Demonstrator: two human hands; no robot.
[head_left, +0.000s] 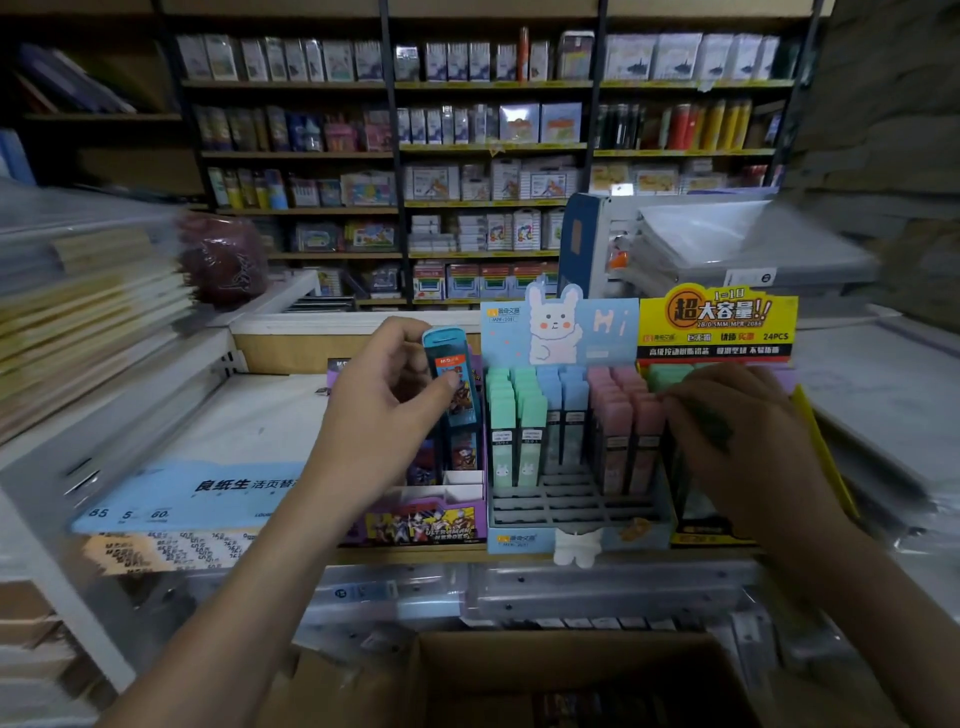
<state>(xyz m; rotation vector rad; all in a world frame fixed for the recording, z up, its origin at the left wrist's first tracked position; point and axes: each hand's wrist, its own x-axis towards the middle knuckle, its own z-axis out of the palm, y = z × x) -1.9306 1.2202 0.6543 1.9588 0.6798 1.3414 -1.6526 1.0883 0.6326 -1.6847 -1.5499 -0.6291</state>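
The left hand is pinching a slim teal plastic lead case, holding it upright just above the purple cardboard display box. The light-blue rabbit-print display tray is showing vacant front slots. The right hand, fingers curled, is reaching into the yellow cardboard display box at its left edge. Its grip cannot be determined.

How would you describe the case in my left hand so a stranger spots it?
Start at the blue rabbit display box; the purple box stands at its left. Above that, the left hand pinches a slim teal case with an orange cartoon label, unlike the plain pastel cases alongside.
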